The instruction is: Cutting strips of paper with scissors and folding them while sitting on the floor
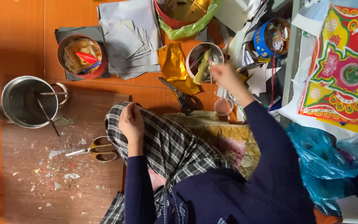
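Small white cup point(204, 62) stuffed with thin sticks and a yellow-green strip, just ahead of the right hand point(225, 77). Right fingertips pinched at the cup's rim, on a thin stick it seems, too blurred to be sure. Sticks leaning mostly upright, away from the body. Right hand far nearer; left hand point(131, 122) resting on the checked-cloth knee point(162, 141), fingers curled, nothing seen in them. Black-handled scissors point(181, 97) just beside the cup. Further left, red bowl point(81, 56) with paper scraps, metal pot point(29, 101) holding a stick, yellow-handled scissors point(94, 150) on the littered board point(42, 174).
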